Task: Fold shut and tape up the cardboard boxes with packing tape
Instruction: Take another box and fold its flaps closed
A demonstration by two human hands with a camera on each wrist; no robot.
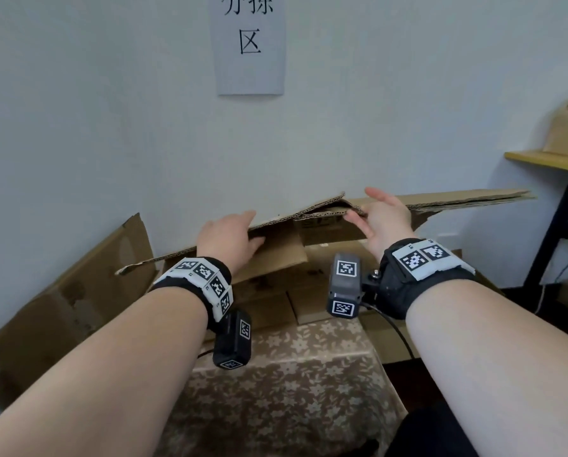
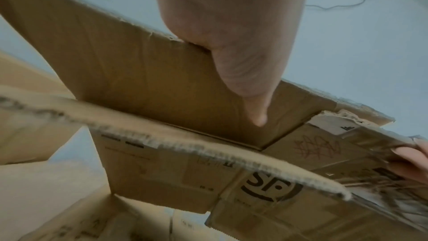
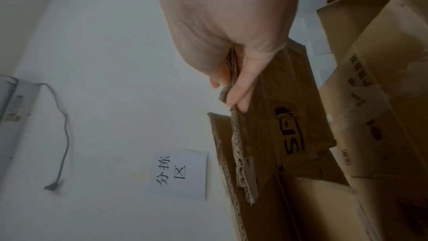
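I hold a flattened brown cardboard box (image 1: 457,199) raised almost edge-on in front of the wall, above the table. My left hand (image 1: 239,234) grips its left part, fingers on top and thumb underneath. My right hand (image 1: 376,214) pinches the corrugated edge near the middle. In the left wrist view my left hand (image 2: 241,72) lies with the thumb against the flap's underside (image 2: 139,72), and an SF logo (image 2: 271,188) shows on a panel. In the right wrist view my right hand (image 3: 234,83) clamps the ragged edge of the box (image 3: 289,125).
More flat boxes (image 1: 276,301) are stacked at the back of a table with a floral cloth (image 1: 292,390). A large cardboard sheet (image 1: 68,298) leans on the wall at left. A paper sign (image 1: 249,44) hangs above. A wooden shelf (image 1: 546,159) with cardboard stands at right.
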